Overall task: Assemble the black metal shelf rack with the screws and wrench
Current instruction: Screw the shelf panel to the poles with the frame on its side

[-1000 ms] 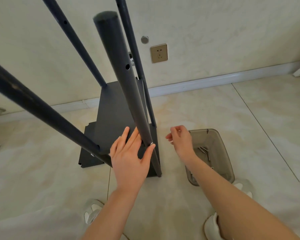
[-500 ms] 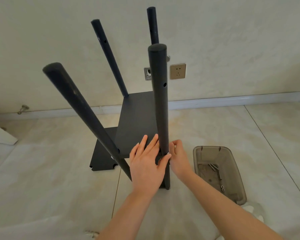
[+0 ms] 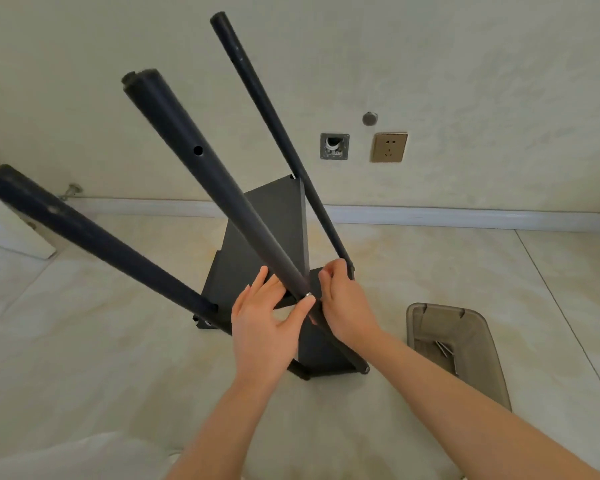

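Fingers (image 3: 257,284) of the left hand (image 3: 267,327) lie straight and spread against the black shelf rack (image 3: 321,349), and the thumb tip presses on a small silver screw head (image 3: 308,295) on the middle pole (image 3: 201,161). The right hand (image 3: 345,306) has its fingers curled in tight on the other side of that same pole. Whether they pinch anything I cannot tell from here.

Pale tiled floor (image 3: 84,341) runs back to a cream wall (image 3: 465,81), and the rack stands on the tiles a little out from it. Three of its poles show, all fanning up and out: a thick one at the left (image 3: 94,244), the middle one between the hands, and a thinner one (image 3: 274,126) behind. A dark shelf panel (image 3: 274,216) sits between them.

Just right of the rack a smoky plastic tray (image 3: 489,358) rests on the floor with a few loose screws (image 3: 444,349) in it. A brass-coloured socket (image 3: 388,147) is set in the wall.
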`<state>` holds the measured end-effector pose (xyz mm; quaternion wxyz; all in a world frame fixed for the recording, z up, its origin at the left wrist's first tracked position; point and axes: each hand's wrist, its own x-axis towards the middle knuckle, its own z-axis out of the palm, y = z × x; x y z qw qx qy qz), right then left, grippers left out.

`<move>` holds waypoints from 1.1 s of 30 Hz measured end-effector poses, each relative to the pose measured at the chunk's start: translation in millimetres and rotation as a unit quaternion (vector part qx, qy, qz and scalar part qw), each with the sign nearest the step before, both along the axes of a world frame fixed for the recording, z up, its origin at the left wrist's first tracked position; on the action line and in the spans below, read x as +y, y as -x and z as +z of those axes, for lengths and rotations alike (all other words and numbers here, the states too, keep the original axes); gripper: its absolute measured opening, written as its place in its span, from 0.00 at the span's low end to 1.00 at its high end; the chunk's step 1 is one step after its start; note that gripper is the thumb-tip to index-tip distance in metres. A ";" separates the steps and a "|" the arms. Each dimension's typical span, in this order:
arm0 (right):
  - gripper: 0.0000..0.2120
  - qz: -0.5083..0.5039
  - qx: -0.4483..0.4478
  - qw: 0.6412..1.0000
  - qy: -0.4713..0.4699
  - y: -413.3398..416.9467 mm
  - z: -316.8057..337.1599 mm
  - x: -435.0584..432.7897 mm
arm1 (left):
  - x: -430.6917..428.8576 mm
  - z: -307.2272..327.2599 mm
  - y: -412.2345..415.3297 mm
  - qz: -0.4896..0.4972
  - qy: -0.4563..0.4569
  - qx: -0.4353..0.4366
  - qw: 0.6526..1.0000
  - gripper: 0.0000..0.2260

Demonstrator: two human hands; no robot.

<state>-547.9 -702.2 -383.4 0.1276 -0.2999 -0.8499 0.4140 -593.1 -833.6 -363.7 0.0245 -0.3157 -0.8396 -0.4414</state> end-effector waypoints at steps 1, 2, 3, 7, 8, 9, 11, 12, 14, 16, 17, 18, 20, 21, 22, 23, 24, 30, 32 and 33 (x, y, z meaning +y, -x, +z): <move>0.05 0.011 0.005 1.000 0.005 2.3 0.4 0.0 | -4.6 1.0 0.9 -0.002 -0.030 -0.023 0.999 0.14; 0.06 0.016 0.009 1.000 0.019 4.0 0.0 0.4 | -9.0 1.7 2.0 -0.003 -0.057 -0.046 0.997 0.16; 0.06 0.018 0.014 0.999 0.039 5.1 -1.7 1.0 | -13.2 1.9 3.1 -0.001 -0.075 -0.071 0.995 0.19; 0.07 0.032 0.021 0.990 0.134 7.9 -16.3 -0.7 | -29.3 -9.7 9.9 0.048 -0.112 -0.178 0.976 0.16; 0.08 0.035 0.019 0.988 0.147 8.7 -20.0 -1.5 | -32.9 -14.9 11.2 0.063 -0.117 -0.194 0.972 0.15; 0.09 0.035 0.017 0.987 0.153 9.5 -23.0 -2.0 | -35.7 -19.5 11.3 0.078 -0.123 -0.213 0.966 0.13; 0.09 0.041 0.011 0.988 0.150 11.8 -26.6 -2.6 | -40.4 -27.9 10.9 0.095 -0.134 -0.249 0.954 0.07; 0.08 0.046 0.006 0.988 0.146 12.9 -27.6 -2.6 | -42.3 -33.0 11.3 0.104 -0.138 -0.265 0.949 0.06; 0.07 0.051 -0.006 0.989 0.137 14.6 -28.5 -2.9 | -46.6 -43.0 12.5 0.124 -0.149 -0.299 0.934 0.04; 0.06 0.055 -0.016 0.990 0.131 16.2 -28.8 -3.1 | -50.5 -51.5 13.4 0.140 -0.153 -0.335 0.919 0.03; 0.06 0.057 -0.023 0.990 0.129 16.9 -29.7 -3.0 | -51.7 -54.4 12.9 0.146 -0.159 -0.356 0.909 0.03; 0.06 0.058 -0.031 0.989 0.129 16.7 -31.2 -3.2 | -52.3 -60.1 13.5 0.152 -0.163 -0.372 0.901 0.02; 0.05 0.061 -0.040 0.990 0.123 16.2 -34.4 -3.2 | -52.3 -66.3 14.0 0.153 -0.161 -0.398 0.890 0.04; 0.05 0.063 -0.042 0.990 0.118 15.7 -35.8 -3.1 | -52.0 -68.0 14.2 0.153 -0.161 -0.411 0.884 0.05; 0.05 0.063 -0.043 0.990 0.116 14.7 -37.3 -3.2 | -52.4 -73.2 15.6 0.155 -0.164 -0.422 0.878 0.06; 0.05 0.063 -0.044 0.990 0.114 13.8 -39.0 -3.2 | -52.9 -77.2 17.1 0.161 -0.167 -0.432 0.871 0.04; 0.05 0.062 -0.045 0.991 0.114 13.0 -40.8 -3.4 | -53.5 -82.8 18.6 0.163 -0.168 -0.443 0.865 0.02; 0.06 0.057 -0.057 0.991 0.108 8.7 -57.2 -4.9 | -56.7 -98.3 17.9 0.147 -0.181 -0.474 0.849 0.04; 0.05 0.057 -0.062 0.991 0.105 7.1 -61.6 -4.2 | -57.5 -103.8 17.5 0.143 -0.180 -0.484 0.844 0.05; 0.05 0.056 -0.063 0.991 0.106 6.6 -63.1 -3.3 | -57.4 -106.0 17.3 0.142 -0.177 -0.489 0.842 0.06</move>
